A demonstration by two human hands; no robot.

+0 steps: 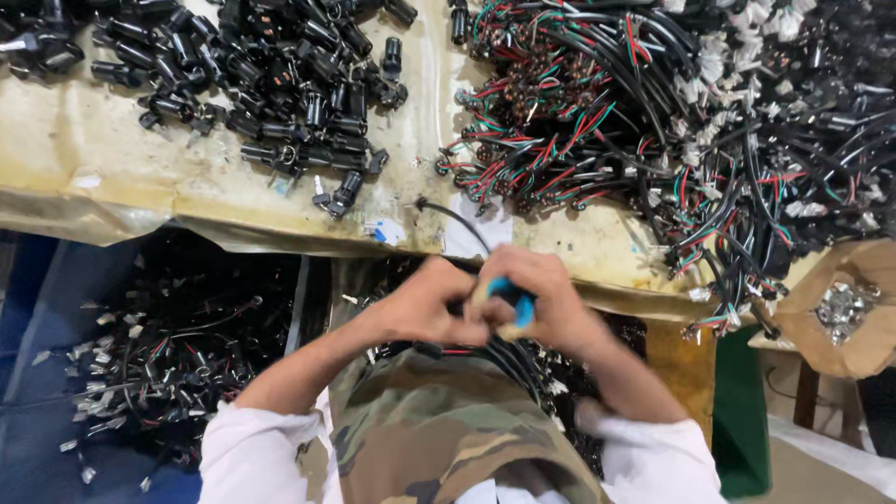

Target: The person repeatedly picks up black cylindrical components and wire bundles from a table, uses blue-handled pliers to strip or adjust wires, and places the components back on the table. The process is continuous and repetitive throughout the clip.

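Observation:
My left hand (425,303) and my right hand (551,299) meet just below the table's front edge, fingers closed. Between them sits a small tool with a blue handle (516,301), gripped by my right hand. A black cable (457,217) runs from the table edge down into my hands, and my left hand pinches it. Under my hands a bundle of black cables with a red wire (485,355) lies across my lap on camouflage cloth (439,420).
A heap of black plug connectors (280,84) covers the table's left. A tangle of black, red and green wires (672,112) fills the right. A brown paper bag of metal parts (845,308) hangs at right. Finished cables (159,364) lie lower left.

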